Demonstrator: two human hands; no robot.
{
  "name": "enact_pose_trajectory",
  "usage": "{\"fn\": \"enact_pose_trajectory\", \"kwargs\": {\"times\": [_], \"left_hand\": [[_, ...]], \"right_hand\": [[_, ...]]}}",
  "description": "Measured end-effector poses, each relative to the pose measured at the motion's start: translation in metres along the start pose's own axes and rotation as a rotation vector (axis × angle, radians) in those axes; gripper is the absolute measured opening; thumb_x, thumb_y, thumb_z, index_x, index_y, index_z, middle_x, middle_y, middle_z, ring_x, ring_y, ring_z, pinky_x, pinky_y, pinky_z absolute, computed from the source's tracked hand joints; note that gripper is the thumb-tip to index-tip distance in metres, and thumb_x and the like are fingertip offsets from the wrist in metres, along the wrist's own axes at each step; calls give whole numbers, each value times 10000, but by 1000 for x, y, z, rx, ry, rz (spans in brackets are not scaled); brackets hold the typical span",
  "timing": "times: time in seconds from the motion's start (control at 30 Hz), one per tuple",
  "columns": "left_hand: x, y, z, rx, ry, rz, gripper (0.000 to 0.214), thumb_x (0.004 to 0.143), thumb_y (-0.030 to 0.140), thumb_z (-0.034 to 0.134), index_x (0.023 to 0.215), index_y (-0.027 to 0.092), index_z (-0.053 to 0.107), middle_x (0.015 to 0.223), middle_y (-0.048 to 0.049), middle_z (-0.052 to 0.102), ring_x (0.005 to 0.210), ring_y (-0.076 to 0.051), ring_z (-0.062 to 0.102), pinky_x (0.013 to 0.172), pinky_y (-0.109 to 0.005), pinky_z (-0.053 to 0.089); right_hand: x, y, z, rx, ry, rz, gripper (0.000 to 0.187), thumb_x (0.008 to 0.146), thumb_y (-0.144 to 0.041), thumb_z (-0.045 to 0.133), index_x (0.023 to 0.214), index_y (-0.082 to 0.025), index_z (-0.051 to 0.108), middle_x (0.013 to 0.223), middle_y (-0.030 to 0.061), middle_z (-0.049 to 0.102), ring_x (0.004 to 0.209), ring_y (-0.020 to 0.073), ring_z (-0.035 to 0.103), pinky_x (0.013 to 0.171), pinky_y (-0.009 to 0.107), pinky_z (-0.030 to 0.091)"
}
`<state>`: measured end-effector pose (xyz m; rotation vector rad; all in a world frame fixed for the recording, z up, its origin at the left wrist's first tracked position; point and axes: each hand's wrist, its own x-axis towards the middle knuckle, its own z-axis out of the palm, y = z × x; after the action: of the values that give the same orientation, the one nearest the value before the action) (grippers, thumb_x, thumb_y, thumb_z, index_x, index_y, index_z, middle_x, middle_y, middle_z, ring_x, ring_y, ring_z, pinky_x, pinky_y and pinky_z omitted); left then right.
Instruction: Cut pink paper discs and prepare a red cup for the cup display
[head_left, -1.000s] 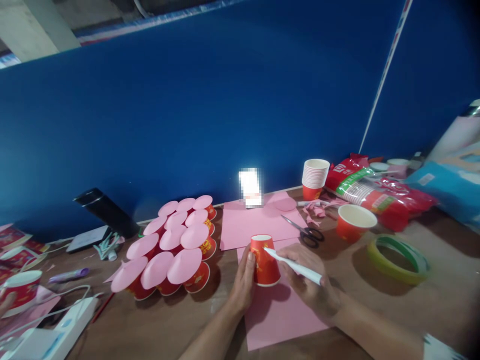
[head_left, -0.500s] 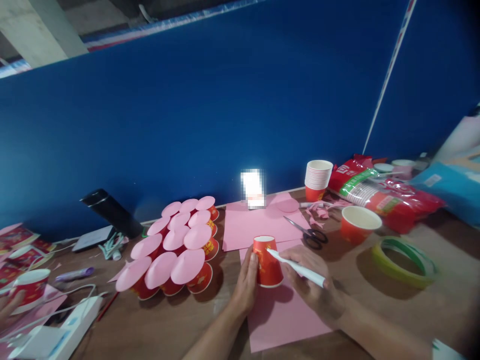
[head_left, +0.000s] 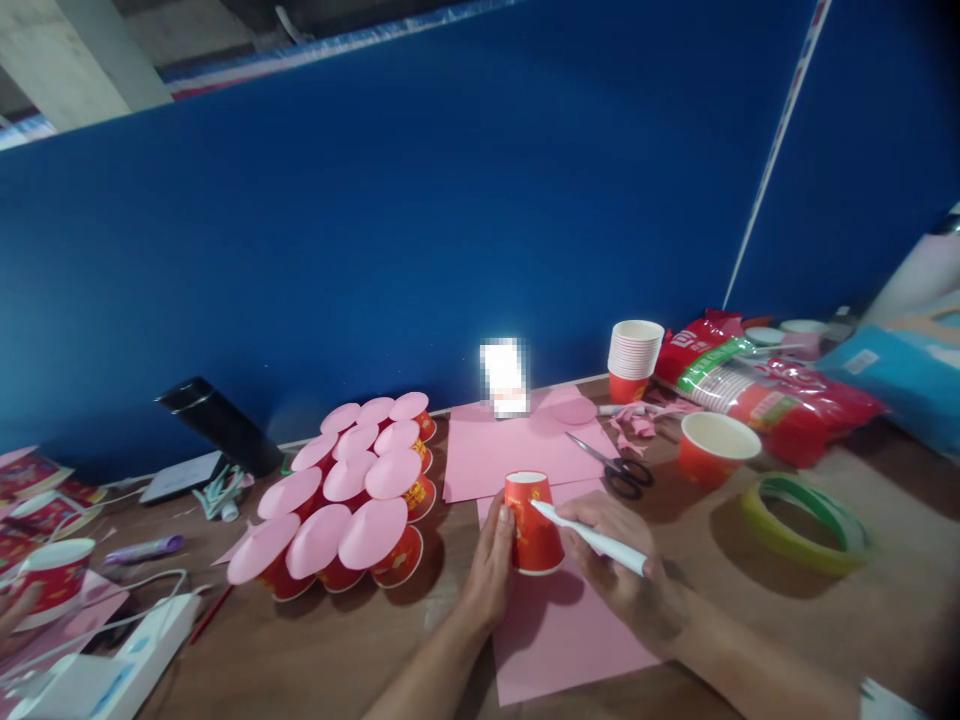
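A red paper cup (head_left: 533, 522) stands upside down on a pink paper sheet (head_left: 559, 625) near the table's front. My left hand (head_left: 489, 565) is closed round the cup's left side, steadying it. My right hand (head_left: 626, 570) grips a white pen (head_left: 592, 536), and the pen's tip touches the cup's right side near its top.
Several upturned red cups with pink discs (head_left: 346, 490) cluster to the left. Behind lie another pink sheet (head_left: 517, 450), scissors (head_left: 615, 465), a cup stack (head_left: 632, 358), an open cup (head_left: 716, 447), cup packs (head_left: 757, 390) and a tape roll (head_left: 806, 518). Another person's hand holds a cup (head_left: 49, 580) far left.
Both hands, the cup and the pen stay as they were. Only the view shifts slightly.
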<state>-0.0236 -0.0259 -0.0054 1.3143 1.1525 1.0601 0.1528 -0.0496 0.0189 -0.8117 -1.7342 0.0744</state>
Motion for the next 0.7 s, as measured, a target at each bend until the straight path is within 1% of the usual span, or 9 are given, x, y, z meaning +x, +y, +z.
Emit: {"fn": "enact_pose_trajectory", "kwargs": {"times": [0.1, 0.27, 0.37, 0.47, 0.6, 0.7], "left_hand": [[0, 3, 0, -20, -24, -2, 672, 867, 664, 466, 1339, 195, 557, 1469, -109, 507, 1404, -291, 404, 1185, -422, 292], [2, -4, 0, -2, 17, -30, 716, 867, 684, 441, 1352, 166, 539, 1470, -133, 501, 1421, -300, 374, 1193, -442, 268], [2, -8, 0, 3, 34, -53, 691, 862, 679, 459, 1338, 188, 555, 1488, -118, 482, 1436, -299, 346, 1200, -441, 251], [1, -7, 0, -33, 47, -66, 659, 844, 660, 512, 1313, 202, 579, 1498, -106, 469, 1436, -304, 344, 1198, -438, 255], [0, -3, -1, -53, 31, -37, 597, 864, 615, 517, 1295, 209, 598, 1484, -96, 490, 1423, -301, 370, 1196, -437, 263], [1, -6, -2, -27, 35, -62, 594, 857, 613, 527, 1295, 218, 601, 1491, -83, 483, 1438, -300, 342, 1205, -437, 248]], "right_hand": [[1, -2, -1, 1, -8, 3, 184, 902, -104, 538, 1031, -200, 628, 852, 48, 702, 746, 177, 664, 685, 307, 547], [1, -2, -2, -14, -7, 18, 155, 917, -133, 508, 974, -206, 633, 780, 31, 671, 710, 168, 652, 671, 290, 547], [0, -1, -1, -34, -2, 26, 154, 923, -148, 502, 967, -209, 635, 775, 31, 674, 691, 166, 651, 659, 287, 552], [0, 0, -1, -32, 11, 37, 156, 935, -168, 488, 975, -221, 630, 779, 39, 689, 692, 173, 660, 650, 295, 560], [0, 3, -2, -21, 11, 32, 183, 959, -208, 450, 1010, -244, 623, 778, 44, 700, 692, 181, 665, 642, 306, 569], [0, 4, -2, -21, 15, 31, 177, 963, -195, 447, 1025, -239, 607, 795, 40, 696, 708, 172, 668, 654, 304, 567]]}}
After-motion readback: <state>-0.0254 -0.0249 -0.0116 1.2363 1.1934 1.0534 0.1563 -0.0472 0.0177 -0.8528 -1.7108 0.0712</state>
